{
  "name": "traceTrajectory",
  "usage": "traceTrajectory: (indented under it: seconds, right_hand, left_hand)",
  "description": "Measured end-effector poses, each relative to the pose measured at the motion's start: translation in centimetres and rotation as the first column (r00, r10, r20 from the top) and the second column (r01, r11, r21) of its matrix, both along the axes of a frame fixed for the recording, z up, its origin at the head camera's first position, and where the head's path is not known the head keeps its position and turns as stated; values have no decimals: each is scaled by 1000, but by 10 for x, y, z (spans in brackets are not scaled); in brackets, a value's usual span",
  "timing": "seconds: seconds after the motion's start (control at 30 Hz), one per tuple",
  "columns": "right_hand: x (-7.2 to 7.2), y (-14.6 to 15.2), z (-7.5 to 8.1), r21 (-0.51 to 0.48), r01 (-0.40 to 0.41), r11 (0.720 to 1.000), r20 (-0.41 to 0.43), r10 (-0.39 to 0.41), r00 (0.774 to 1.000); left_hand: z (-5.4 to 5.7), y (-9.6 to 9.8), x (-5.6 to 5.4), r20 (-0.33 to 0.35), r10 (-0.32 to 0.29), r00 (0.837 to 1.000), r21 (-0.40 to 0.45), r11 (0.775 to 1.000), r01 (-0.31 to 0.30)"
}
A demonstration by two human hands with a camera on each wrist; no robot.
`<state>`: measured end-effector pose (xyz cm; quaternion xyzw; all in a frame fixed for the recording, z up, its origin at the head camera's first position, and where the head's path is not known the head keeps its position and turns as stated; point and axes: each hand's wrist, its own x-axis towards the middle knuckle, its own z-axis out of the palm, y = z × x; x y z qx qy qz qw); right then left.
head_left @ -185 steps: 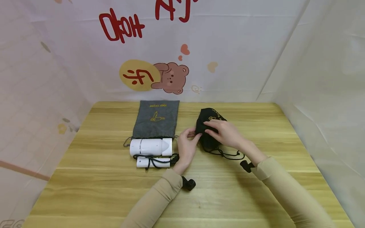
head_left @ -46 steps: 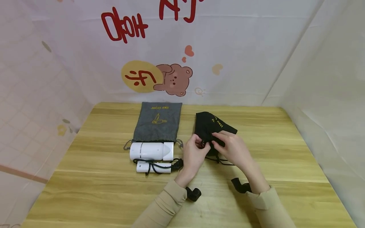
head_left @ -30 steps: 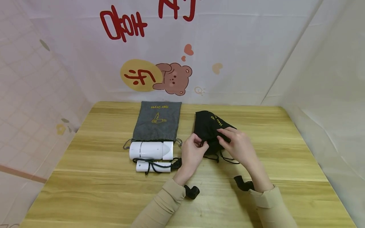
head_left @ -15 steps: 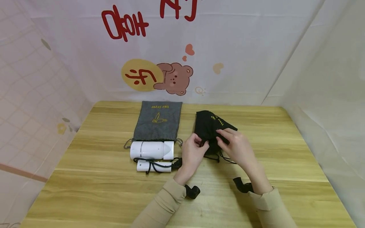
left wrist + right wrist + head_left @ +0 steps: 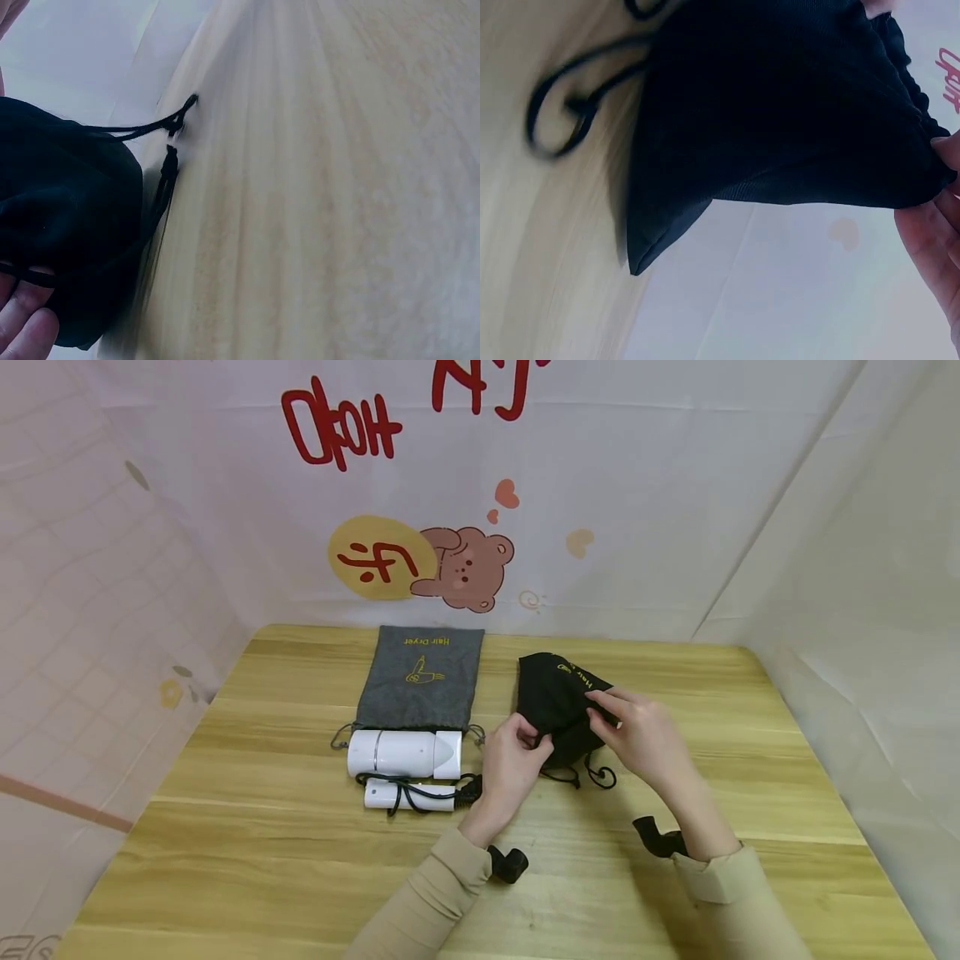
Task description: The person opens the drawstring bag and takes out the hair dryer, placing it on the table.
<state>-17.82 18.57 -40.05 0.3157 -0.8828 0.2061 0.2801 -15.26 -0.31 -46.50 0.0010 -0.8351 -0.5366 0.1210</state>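
Note:
A black cloth drawstring bag (image 5: 551, 693) with yellow hair dryer print sits at the right back of the table, its cords hanging toward me. My left hand (image 5: 513, 768) pinches its near left edge. The right hand (image 5: 647, 739) pinches the fabric on the other side. In the right wrist view, the bag (image 5: 780, 112) spreads between the fingers, with a gathered edge along its upper right. A cord (image 5: 161, 195) runs over the left fingers in the left wrist view. The bag's inside is hidden.
Left of the hands lies a white hair dryer (image 5: 405, 754) with a black cord (image 5: 420, 791) wrapped round its folded handle. Behind it a grey drawstring pouch (image 5: 420, 693) lies flat on the wooden table (image 5: 262, 860). White printed sheets (image 5: 637, 485) enclose the back and sides.
The right hand has moved rightward, drawing the bag's fabric away from the left hand, which stays nearly in place. Compared with the earliest frame, the bag is turned and spread wider.

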Motion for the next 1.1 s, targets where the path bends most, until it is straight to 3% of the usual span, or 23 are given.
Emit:
traceTrajectory:
  seconds: [0.67, 0.87, 1.1]
  right_hand:
    - [-13, 23, 16, -107, 34, 994, 94, -24, 995]
    - [-12, 18, 22, -79, 72, 994, 152, -59, 987]
    - [-15, 14, 30, -19, 45, 999, 193, -41, 980]
  left_hand:
    - [-5, -2, -2, 31, -20, 999, -15, 1000, 21]
    - [-3, -3, -3, 39, -26, 999, -6, 1000, 27]
    - [-1, 1, -2, 70, -40, 997, -20, 999, 42]
